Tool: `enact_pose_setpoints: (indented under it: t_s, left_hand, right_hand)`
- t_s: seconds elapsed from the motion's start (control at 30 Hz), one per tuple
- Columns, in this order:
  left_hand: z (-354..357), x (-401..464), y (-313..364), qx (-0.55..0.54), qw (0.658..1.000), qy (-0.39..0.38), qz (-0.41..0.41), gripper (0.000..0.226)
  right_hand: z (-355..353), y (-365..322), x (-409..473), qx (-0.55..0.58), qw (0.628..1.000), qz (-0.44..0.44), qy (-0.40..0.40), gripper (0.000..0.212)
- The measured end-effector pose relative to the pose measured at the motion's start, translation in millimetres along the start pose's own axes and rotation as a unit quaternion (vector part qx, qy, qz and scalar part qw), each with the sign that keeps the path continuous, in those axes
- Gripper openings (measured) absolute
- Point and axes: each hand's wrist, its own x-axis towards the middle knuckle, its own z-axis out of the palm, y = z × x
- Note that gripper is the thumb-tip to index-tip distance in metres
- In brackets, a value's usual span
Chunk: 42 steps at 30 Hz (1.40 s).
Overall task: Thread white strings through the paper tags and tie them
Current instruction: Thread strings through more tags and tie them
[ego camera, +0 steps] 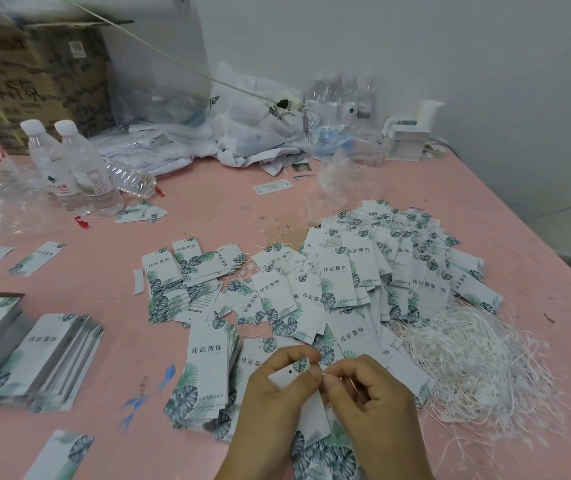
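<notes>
My left hand (273, 407) grips a white paper tag (289, 372) with a leaf print and a small punched hole near its top. My right hand (367, 400) pinches a thin white string (323, 374) at its fingertips, right beside the tag's edge. A tangled heap of white strings (478, 362) lies to the right of my hands. A big pile of tags with strings in them (381, 265) covers the middle of the pink table (208, 202). A stack of plain tags (204, 372) lies just left of my hands.
More tag stacks (34, 358) sit at the left edge. Two upright water bottles (76, 168) and one lying bottle stand at the back left, before cardboard boxes (34, 81). Plastic bags (253, 123) and more bottles crowd the back. A white wall bounds the right.
</notes>
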Motion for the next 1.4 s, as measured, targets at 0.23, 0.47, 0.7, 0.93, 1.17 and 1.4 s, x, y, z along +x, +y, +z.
enact_pose_setpoints:
  t_s: [0.23,0.47,0.7,0.93,1.17,1.4]
  left_hand:
    - [0.9,-1.2,-1.3,0.018,1.000,0.000,-0.002,0.026]
    - [1.6,-3.8,-4.1,0.091,0.995,-0.029,0.033,0.015]
    - [4.6,-8.4,-7.1,0.165,0.981,-0.035,0.097,0.012]
    - [0.9,-8.4,-1.8,0.163,0.978,-0.067,0.111,0.034]
    - [-2.3,0.8,-0.7,0.062,0.997,-0.050,-0.004,0.042]
    - [-1.9,-2.3,-0.2,0.103,0.992,-0.053,0.039,0.036]
  right_hand:
    - [2.0,4.0,0.2,0.043,0.998,0.053,0.005,0.020]
    - [1.0,-3.2,-0.4,0.022,0.999,0.026,-0.001,0.028]
    - [1.8,-3.0,0.6,-0.030,0.999,0.024,0.025,0.030]
    - [-2.1,-0.7,2.4,-0.019,0.998,0.037,0.046,0.027]
    - [-2.6,-5.6,1.7,0.003,0.999,0.043,0.030,0.030]
    - [-8.3,-10.6,4.5,0.012,0.998,0.066,-0.009,0.023]
